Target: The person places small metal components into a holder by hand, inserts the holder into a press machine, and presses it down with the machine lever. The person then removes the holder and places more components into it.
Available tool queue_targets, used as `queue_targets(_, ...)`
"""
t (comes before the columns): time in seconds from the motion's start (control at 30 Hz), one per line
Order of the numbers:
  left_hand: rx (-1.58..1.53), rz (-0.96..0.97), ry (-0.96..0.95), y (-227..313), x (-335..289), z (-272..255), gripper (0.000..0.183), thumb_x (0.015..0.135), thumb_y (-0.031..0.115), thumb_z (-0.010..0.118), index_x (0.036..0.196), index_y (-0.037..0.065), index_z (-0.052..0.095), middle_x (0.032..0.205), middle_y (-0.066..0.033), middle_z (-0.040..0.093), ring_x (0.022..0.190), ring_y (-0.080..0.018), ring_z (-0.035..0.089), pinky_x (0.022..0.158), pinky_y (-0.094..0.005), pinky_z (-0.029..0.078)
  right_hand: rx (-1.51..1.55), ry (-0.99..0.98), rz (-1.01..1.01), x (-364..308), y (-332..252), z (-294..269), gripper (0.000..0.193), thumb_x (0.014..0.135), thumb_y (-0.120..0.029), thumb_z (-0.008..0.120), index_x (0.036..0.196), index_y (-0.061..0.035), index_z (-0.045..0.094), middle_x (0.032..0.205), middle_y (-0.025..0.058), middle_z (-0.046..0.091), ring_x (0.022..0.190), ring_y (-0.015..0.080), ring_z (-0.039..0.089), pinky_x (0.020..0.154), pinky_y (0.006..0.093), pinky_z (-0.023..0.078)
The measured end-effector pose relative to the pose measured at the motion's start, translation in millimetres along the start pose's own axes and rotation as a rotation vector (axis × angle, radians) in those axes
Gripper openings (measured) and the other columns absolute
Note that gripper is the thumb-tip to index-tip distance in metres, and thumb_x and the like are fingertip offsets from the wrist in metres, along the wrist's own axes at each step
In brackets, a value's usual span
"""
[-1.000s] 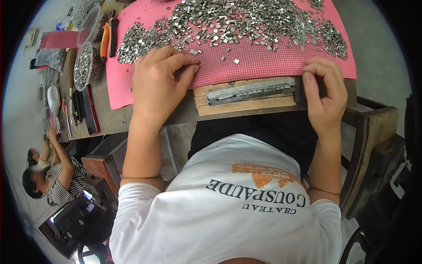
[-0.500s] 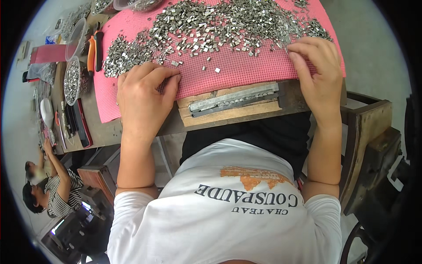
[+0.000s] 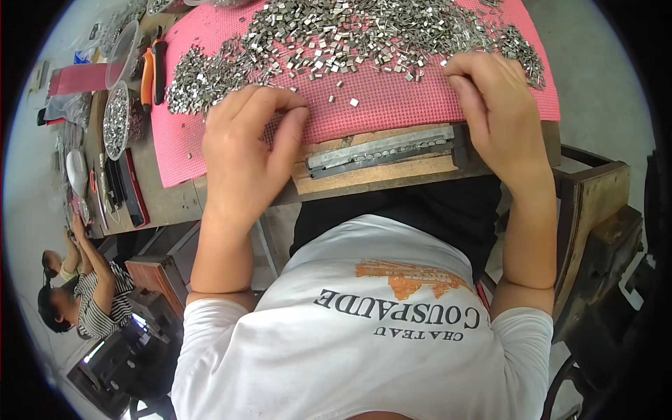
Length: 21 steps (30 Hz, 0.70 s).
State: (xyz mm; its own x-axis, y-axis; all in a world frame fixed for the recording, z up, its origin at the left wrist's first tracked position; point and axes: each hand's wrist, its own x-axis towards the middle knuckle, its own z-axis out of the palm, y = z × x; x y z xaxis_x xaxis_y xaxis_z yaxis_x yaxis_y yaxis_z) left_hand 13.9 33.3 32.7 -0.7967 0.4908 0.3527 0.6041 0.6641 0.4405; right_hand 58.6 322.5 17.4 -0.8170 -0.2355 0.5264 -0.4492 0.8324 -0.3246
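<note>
Over at the bench point(image 3: 175, 205), a pink mat point(image 3: 406, 99) carries a heap of tiny metal pieces point(image 3: 336, 35) across its far half. A wooden board point(image 3: 392, 170) lies at the near edge. Left hand point(image 3: 241, 143) and right hand point(image 3: 500, 115) both hover, thumb and forefinger drawn close; whether they pinch anything, I can't tell from here. A metal bar point(image 3: 357, 152) rests on the board, orange-and-black pliers point(image 3: 148, 78) beside the mat, one loose square piece point(image 3: 354, 103) before the heap.
</note>
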Motion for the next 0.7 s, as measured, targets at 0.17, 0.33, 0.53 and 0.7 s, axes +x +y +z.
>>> queue_targets(0.17,-0.346,0.089,-0.044,27,-2,15,0.007,0.086,0.004,0.070,0.093,0.006,0.068,0.088,-0.0077,0.067,0.082,-0.0303,0.064,0.075,-0.0398,0.045,0.133,0.128,0.127,-18,-12,-6,0.019,0.089,0.008,0.063,0.104,-0.0026,0.068,0.084,0.0091,0.063,0.074,0.0275,0.060,0.071,0.0370,0.049)
queue_targets(0.33,-0.345,0.108,-0.076,45,-7,32,0.009,0.083,0.006,0.072,0.090,0.009,0.067,0.090,-0.0034,0.067,0.084,-0.0250,0.063,0.075,-0.0379,0.043,0.197,0.143,0.172,-27,-22,-10,0.021,0.089,0.009,0.063,0.106,-0.0013,0.069,0.087,0.0113,0.065,0.079,0.0266,0.063,0.071,0.0349,0.052)
queue_targets(0.53,-0.182,0.172,0.023,50,-10,43,0.012,0.080,0.008,0.075,0.089,0.012,0.068,0.090,0.0006,0.067,0.082,-0.0207,0.064,0.075,-0.0360,0.042,0.416,0.176,0.359,-38,-34,-4,0.016,0.090,0.007,0.066,0.103,-0.0014,0.069,0.091,0.0119,0.068,0.082,0.0272,0.066,0.073,0.0344,0.053)
queue_targets(0.7,-0.066,0.229,0.088,51,-10,48,0.014,0.079,0.010,0.076,0.089,0.013,0.067,0.089,0.0017,0.066,0.077,-0.0185,0.063,0.074,-0.0355,0.041,0.421,0.072,0.264,-34,-39,-5,0.015,0.088,0.006,0.068,0.100,-0.0019,0.067,0.094,0.0110,0.068,0.083,0.0281,0.066,0.074,0.0360,0.053)
